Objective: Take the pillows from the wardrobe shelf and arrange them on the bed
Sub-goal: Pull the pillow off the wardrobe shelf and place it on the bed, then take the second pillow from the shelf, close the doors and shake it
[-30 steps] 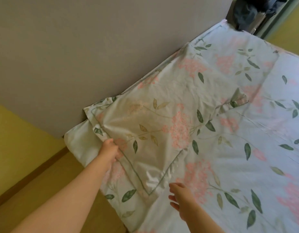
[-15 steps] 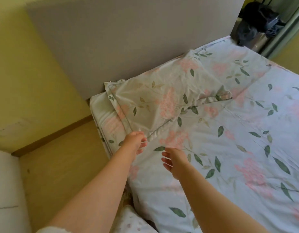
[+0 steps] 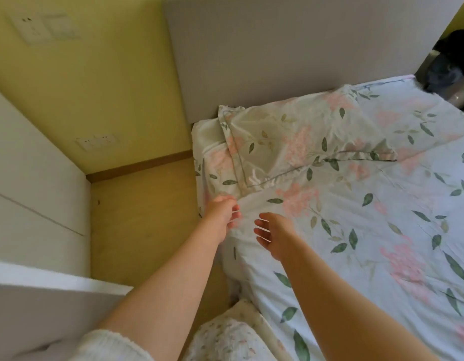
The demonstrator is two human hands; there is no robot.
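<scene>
Sitting flat at the head-end left corner of the bed (image 3: pixel 382 256), the pillow (image 3: pixel 298 142) lies against the headboard (image 3: pixel 277 48), probably its final spot. Left hand (image 3: pixel 221 213) hangs at the bed's left edge, fingers loosely apart, holding nothing (contact with sheet unclear). Right hand (image 3: pixel 274 234) spread wide, empty, just beside it.

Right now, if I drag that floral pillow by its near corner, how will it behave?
The floral pillow looks flat and floppy, so it would probably sag and fold. Its sheen suggests the case may slide easily on the bedsheet. Likely light.
</scene>
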